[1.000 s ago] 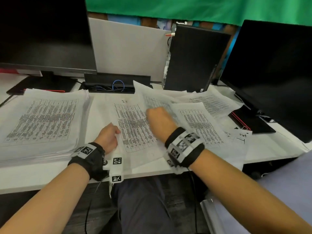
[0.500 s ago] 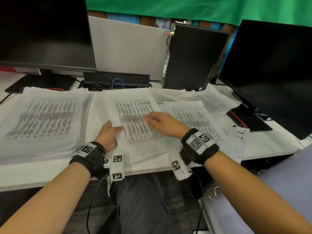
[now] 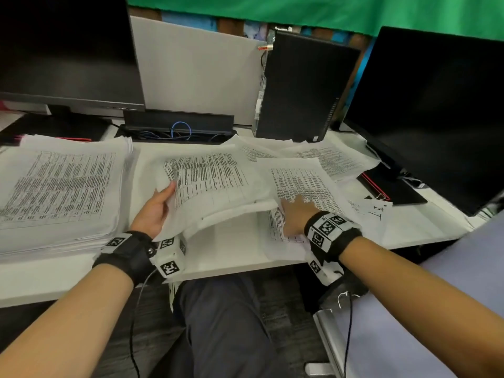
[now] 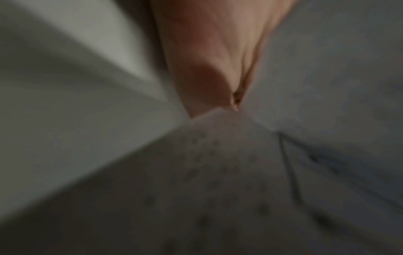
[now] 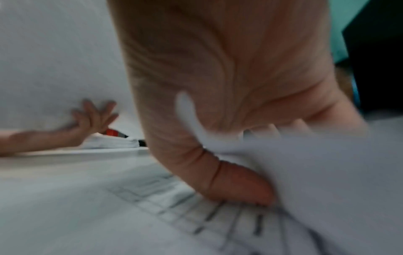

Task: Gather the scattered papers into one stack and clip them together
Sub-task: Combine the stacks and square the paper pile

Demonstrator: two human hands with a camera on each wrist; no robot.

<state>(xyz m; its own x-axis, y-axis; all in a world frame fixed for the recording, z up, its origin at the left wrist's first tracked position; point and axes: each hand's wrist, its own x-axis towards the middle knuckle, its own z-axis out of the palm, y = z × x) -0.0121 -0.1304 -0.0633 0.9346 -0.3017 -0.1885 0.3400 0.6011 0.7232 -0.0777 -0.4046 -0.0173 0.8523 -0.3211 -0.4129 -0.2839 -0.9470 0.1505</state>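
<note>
In the head view my left hand (image 3: 159, 207) grips a sheaf of printed papers (image 3: 215, 186) by its left edge, thumb on top, and the sheaf hangs bowed above the white desk (image 3: 231, 252). From the right wrist view, the left hand (image 5: 93, 117) shows its fingers spread under that sheaf. My right hand (image 3: 294, 214) lies on a loose printed sheet (image 3: 305, 181) to the right. Its thumb (image 5: 240, 186) and fingers pinch a paper edge. More loose sheets (image 3: 330, 156) fan out behind. A small clip (image 3: 380, 197) lies by a note marked "IT". The left wrist view is blurred.
A thick stack of printed pages (image 3: 60, 186) fills the desk's left side. Dark monitors stand at back left (image 3: 68, 50) and at right (image 3: 436, 105), with a black computer tower (image 3: 305, 85) between. A cable tray (image 3: 177, 129) runs along the back. My lap is below the desk edge.
My left hand has raised the sheaf off the desk by its left edge. My right hand has slid off the sheaf to the right, onto the neighbouring sheet.
</note>
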